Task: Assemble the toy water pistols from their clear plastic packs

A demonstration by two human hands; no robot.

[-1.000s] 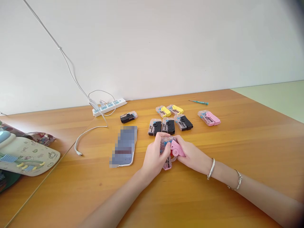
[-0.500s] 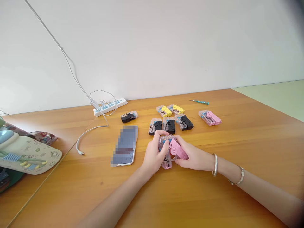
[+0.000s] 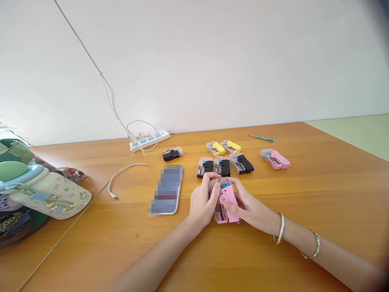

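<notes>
Grasping a flat, folded pink-and-clear plastic water gun (image 3: 224, 198) from both sides, with curled fingers of the left hand (image 3: 202, 202) on its clear edge and, on its pink panel, the thumb of the right hand (image 3: 247, 205). Held low at the near middle of a glossy brown wooden table (image 3: 206, 259), contact unclear; aligned lengthwise away from the body, clear end toward the white wall (image 3: 194, 73), slanting slightly left. Backed by three black-and-clear water guns (image 3: 224, 166); flanked at left by a white-cased phone (image 3: 170, 188).
</notes>
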